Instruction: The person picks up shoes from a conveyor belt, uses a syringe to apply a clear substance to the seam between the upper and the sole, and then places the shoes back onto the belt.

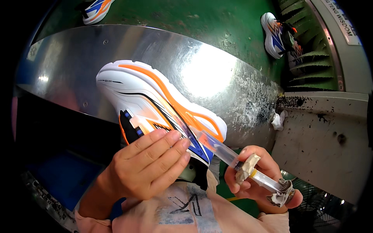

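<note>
A white sneaker (132,83) with orange, blue and black trim lies tilted on its side, toe toward the far left and side wall facing up. My left hand (149,163) holds it, fingers stretched together across the upper; the thumb is hidden. My right hand (258,174) is closed around a clear plastic syringe (221,149), whose flange and plunger end are wrapped in crumpled tan tape. The thumb is at the plunger end. The syringe's front end points at the seam between upper and sole; its very tip is hard to make out.
Under the sneaker is a curved metal table (155,42), scuffed at right. Beyond it runs a green conveyor belt (217,23) carrying another sneaker (97,11) and a sneaker (274,37) beside green flaps (311,68). Crumpled white tissue (279,119) lies at the grey ledge (322,128).
</note>
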The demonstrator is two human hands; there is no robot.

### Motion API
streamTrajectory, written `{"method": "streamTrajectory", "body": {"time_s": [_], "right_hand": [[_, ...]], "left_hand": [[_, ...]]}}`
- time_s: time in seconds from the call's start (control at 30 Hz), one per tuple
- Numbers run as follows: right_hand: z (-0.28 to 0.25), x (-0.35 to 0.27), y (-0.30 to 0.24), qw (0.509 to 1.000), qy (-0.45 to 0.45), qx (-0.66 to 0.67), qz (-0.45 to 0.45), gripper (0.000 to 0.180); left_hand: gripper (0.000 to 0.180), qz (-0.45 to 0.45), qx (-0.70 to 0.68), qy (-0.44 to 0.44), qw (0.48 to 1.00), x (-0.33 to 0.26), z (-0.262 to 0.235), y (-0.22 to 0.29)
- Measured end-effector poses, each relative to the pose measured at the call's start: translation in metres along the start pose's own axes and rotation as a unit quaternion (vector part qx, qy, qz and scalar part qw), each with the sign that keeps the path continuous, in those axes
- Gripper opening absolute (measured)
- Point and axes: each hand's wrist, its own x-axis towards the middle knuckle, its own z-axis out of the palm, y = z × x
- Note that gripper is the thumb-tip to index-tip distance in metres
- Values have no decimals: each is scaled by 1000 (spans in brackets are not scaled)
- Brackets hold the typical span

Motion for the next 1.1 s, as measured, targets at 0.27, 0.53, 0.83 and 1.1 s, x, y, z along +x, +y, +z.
{"method": "streamTrajectory", "body": {"time_s": [0.27, 0.53, 0.83, 1.1], "right_hand": [[-41, -20, 26, 983, -74, 129, -108, 96], [-81, -9, 39, 969, -113, 143, -165, 39], [-94, -6, 53, 950, -116, 242, -162, 103], [-94, -7, 58, 952, -92, 223, -188, 113]], "left_hand": [[21, 9, 25, -37, 999, 18, -7, 1], [19, 12, 10, -90, 996, 51, -15, -5], [34, 8, 22, -168, 985, 75, -18, -9], [41, 54, 37, -211, 975, 102, -15, -21]]}}
